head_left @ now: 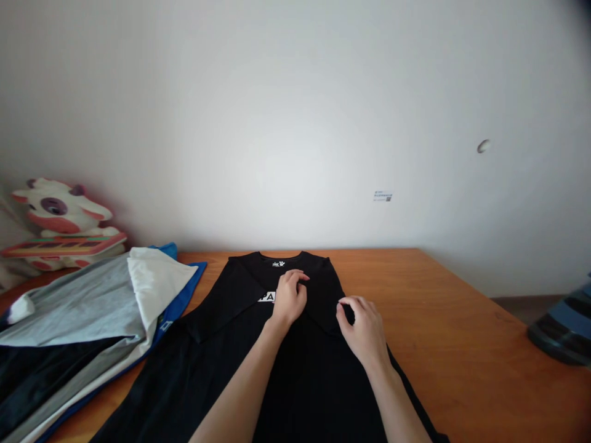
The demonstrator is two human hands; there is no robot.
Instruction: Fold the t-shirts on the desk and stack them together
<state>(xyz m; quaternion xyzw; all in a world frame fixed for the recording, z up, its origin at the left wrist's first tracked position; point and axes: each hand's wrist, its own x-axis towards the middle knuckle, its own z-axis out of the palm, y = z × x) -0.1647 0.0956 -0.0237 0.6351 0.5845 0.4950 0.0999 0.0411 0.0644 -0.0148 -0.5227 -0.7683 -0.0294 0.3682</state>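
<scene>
Working both hands over the black shirt (318, 381), most room on the right

Far left: cow toy (60, 212) at the back, by the wall (286, 123). In front of it, clothes pile (87, 301) (grey, white, blue, black), running out of frame. Thin wedges of tabletop (443, 344) split pile from shirt at back and front; where they come nearest, can't tell if they touch. Shirt lies flat, collar near the back edge, lower end past frame bottom. My left hand (290, 298) is over the chest beside the white print (266, 296): fingers curled, close together, can't tell if they grip cloth. My right hand (364, 325) is at the shirt's right border: thumb and index tips close in a ring, can't tell if fabric's pinched. Beyond: wide wood out to the slanting right edge. Striped item (566, 326) there, blurred.
</scene>
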